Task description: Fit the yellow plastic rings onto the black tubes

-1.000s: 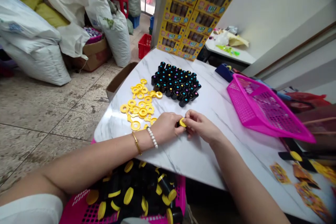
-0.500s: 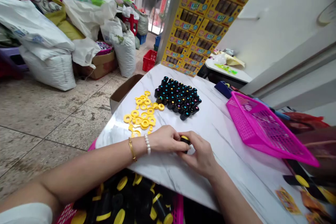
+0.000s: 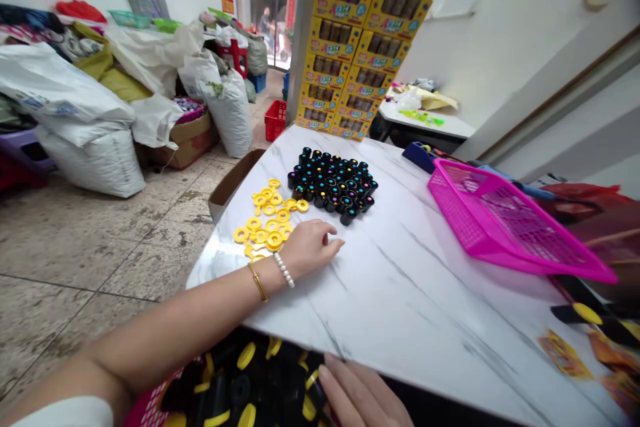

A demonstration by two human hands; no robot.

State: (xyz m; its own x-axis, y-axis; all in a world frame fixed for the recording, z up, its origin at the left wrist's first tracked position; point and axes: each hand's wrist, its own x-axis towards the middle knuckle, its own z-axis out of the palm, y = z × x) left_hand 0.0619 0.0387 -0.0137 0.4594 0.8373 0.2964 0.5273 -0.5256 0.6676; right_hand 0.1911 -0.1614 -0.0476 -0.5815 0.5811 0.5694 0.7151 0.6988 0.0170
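Observation:
My left hand hovers over the white marbled table, thumb and forefinger apart with nothing between them. Just left of it lie loose yellow plastic rings, some with small tabs. Beyond stands a tight cluster of short black cylinders with coloured dots on top. At the bottom edge, my right hand reaches down over a pink basket below the table edge. Its fingers are stretched out beside a black cylinder with a yellow band; the palm side is hidden. Several black-and-yellow cylinders fill the basket.
A tilted pink mesh basket sits at the table's right. Yellow boxes are stacked at the far end. Orange packets lie near the right edge. A cardboard box and white sacks stand on the floor leftward.
Both hands were together around a black cylinder with a yellow top above the table. They have separated: my right hand has moved down to the basket, my left slightly up toward the cluster.

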